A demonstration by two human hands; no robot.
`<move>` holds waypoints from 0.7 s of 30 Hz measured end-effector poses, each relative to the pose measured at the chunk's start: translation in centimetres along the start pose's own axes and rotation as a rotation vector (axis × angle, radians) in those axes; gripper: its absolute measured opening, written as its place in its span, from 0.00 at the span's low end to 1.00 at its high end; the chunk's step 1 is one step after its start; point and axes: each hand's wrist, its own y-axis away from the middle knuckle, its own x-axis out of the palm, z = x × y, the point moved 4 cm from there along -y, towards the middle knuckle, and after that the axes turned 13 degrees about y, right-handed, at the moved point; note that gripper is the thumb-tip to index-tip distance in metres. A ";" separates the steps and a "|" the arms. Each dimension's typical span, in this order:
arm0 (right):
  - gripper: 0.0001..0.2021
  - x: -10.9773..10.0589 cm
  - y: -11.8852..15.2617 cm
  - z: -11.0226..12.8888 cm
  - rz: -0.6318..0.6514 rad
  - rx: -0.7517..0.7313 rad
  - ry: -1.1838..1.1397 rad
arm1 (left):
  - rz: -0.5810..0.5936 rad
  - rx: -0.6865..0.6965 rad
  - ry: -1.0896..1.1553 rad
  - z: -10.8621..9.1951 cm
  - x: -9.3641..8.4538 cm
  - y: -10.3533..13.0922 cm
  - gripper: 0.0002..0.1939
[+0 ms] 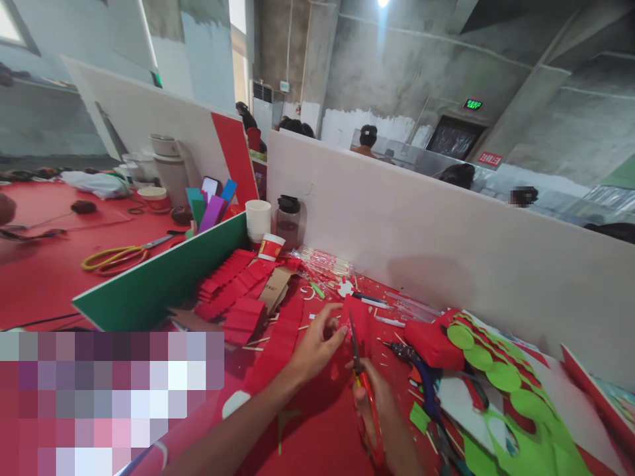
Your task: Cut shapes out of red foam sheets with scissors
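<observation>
My left hand [320,337] pinches the edge of a red paper piece [361,317] near the middle of the red table. In my right hand [370,396] is a pair of scissors [355,347] with red and yellow handles, its blades pointing away from me beside the left fingertips and over the red paper. Whether the blades touch the paper is hard to tell. To the left of my left hand lie folded red strips [288,330] and a brown card [278,289].
A green divider [169,284] stands left and a white board [421,251] behind. Paper cups [258,221] and a dark bottle [288,221] stand at the back. Dark blue pliers [421,370], a red bundle [434,344] and green paper circles [503,375] lie right.
</observation>
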 end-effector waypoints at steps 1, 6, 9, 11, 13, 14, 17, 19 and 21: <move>0.37 0.0 0.1 0.1 0.004 0.016 -0.008 | 0.000 0.000 0.005 0.1 0.0 0.0 0.25; 0.36 0.3 0.2 -0.2 -0.009 0.108 -0.034 | 0.003 0.001 0.045 0.1 0.1 0.0 0.26; 0.37 0.4 0.1 -0.3 -0.024 0.116 -0.056 | 0.004 0.001 0.051 0.1 0.1 0.0 0.26; 0.38 0.5 0.0 -0.2 -0.016 0.112 -0.064 | 0.006 0.002 0.049 0.1 0.1 -0.1 0.26; 0.37 0.6 0.0 -0.2 0.008 0.118 -0.062 | 0.014 -0.002 0.044 0.2 0.1 -0.1 0.26; 0.37 0.7 0.0 -0.1 0.019 0.125 -0.058 | 0.016 -0.002 0.040 0.3 0.1 -0.1 0.27; 0.36 0.7 0.2 -0.3 -0.005 0.141 -0.047 | 0.010 0.005 0.036 0.3 0.0 -0.1 0.26; 0.36 0.6 0.2 -0.4 -0.059 0.141 -0.036 | 0.000 0.006 0.037 0.2 0.0 0.0 0.25; 0.37 0.5 0.2 -0.3 -0.066 0.107 -0.011 | -0.005 0.000 0.043 0.1 0.1 0.0 0.25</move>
